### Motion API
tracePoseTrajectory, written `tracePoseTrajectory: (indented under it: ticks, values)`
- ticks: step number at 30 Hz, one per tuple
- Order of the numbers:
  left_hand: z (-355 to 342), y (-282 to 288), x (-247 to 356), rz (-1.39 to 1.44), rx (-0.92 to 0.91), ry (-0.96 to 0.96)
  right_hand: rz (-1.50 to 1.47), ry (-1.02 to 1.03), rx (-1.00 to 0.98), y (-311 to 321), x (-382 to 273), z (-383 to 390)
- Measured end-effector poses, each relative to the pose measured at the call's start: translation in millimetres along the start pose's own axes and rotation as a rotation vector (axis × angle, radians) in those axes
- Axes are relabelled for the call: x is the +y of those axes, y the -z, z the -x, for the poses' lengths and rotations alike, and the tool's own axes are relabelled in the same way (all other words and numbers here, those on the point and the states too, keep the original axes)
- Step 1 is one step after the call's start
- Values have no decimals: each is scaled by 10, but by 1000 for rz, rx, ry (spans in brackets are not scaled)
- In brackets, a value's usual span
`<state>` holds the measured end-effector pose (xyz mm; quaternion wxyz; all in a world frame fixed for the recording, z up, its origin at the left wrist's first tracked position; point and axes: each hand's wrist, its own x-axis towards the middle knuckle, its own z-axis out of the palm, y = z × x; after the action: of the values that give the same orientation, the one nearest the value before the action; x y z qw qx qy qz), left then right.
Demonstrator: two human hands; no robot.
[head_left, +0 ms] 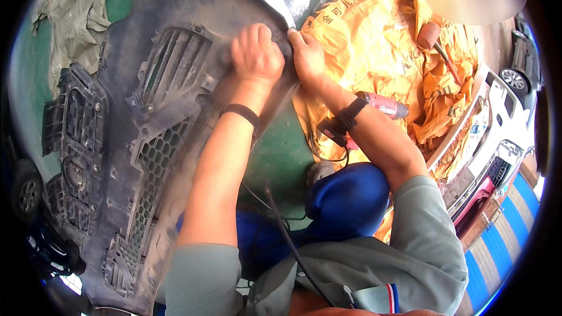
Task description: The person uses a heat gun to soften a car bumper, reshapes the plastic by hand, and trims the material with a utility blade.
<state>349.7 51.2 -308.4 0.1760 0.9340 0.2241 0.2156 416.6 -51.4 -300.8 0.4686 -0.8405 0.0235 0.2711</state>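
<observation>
A large dark grey plastic car bumper (187,0), dusty, with slatted vents and honeycomb mesh, lies face down on the left. My left hand (257,52) is closed against it near its upper right edge, fingers curled; what lies under them is hidden. Just right of it, my right hand (307,52) grips the bumper's edge, thumb pointing up beside a narrow pale strip. A red and black power tool (380,105) rests below my right hand, partly behind my forearm, with a cord looping down from it.
Crumpled orange sheeting (351,35) covers the right side, with a mallet (428,35) on it. A white bumper (497,140) and a parked car (520,64) are further right. Grey plastic sheeting (73,6) lies upper left. Green floor (275,146) shows between my arms; my bent knee is below.
</observation>
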Motion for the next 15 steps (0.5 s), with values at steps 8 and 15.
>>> tracePoseTrajectory:
  ticks: [8,15]
  values:
    - [-71,-14,-47,69,23,51,84,-32,76,38,-220,24]
    - [316,676,167,478,5,-32,186,-28,142,85,-86,0]
